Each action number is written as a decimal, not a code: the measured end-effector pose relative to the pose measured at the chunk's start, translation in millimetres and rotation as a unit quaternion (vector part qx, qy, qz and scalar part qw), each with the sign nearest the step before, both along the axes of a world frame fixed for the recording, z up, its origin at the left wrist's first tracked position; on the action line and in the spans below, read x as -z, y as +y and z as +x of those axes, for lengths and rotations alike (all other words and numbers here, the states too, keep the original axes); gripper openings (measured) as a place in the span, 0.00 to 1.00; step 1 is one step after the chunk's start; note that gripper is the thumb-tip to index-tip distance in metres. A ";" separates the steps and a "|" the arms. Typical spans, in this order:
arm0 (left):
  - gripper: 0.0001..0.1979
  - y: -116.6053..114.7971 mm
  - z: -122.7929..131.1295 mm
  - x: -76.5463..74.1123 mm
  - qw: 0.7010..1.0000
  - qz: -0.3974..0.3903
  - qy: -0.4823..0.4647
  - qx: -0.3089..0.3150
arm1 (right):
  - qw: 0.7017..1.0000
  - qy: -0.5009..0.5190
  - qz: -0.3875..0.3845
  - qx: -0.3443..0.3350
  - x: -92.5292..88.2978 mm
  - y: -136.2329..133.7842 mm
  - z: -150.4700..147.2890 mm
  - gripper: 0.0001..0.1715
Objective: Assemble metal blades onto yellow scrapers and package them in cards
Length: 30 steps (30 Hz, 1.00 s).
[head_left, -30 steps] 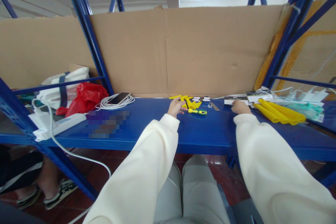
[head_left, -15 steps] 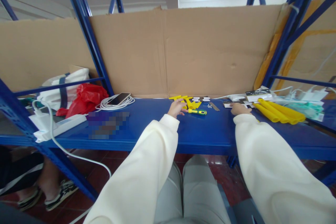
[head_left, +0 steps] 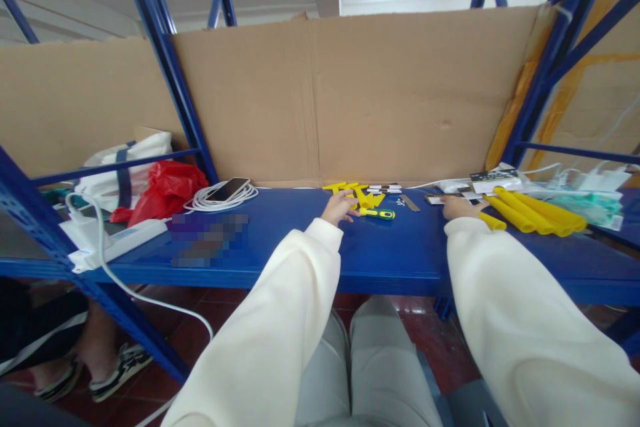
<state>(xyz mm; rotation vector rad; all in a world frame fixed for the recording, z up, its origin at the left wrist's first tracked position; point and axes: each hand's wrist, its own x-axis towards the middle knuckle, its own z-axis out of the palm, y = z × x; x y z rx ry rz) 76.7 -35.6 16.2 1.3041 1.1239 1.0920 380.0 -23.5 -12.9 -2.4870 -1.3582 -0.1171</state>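
My left hand (head_left: 340,207) hovers over the blue shelf with its fingers apart, beside yellow plastic parts (head_left: 361,196) and the yellow-green handle of a screwdriver (head_left: 377,213). Whether its fingertips touch them I cannot tell. My right hand (head_left: 457,207) is palm down with curled fingers by small black-and-white packets (head_left: 436,199). A short yellow tube (head_left: 493,221) sticks out from under its outer side and seems to lie in its grip; the rest is hidden. Several larger yellow tubes (head_left: 527,210) lie just to the right.
A flat metal strip (head_left: 410,203) and tiny screws (head_left: 401,201) lie between my hands. To the left are a phone (head_left: 230,189) on a coiled white cable, a red bag (head_left: 175,183) and a power strip (head_left: 123,240). Cardboard (head_left: 400,100) walls the back. Someone's legs show lower left.
The short yellow tube by my right hand has come into fuller view, tilting out beside the wrist. My left hand has hardly moved, and the view has shifted slightly.
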 end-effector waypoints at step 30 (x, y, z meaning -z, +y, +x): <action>0.31 20.1 -1.0 30.1 0.841 0.105 0.525 -0.084 | 0.998 -0.007 0.014 -0.062 -12.9 -7.6 -21.3 0.26</action>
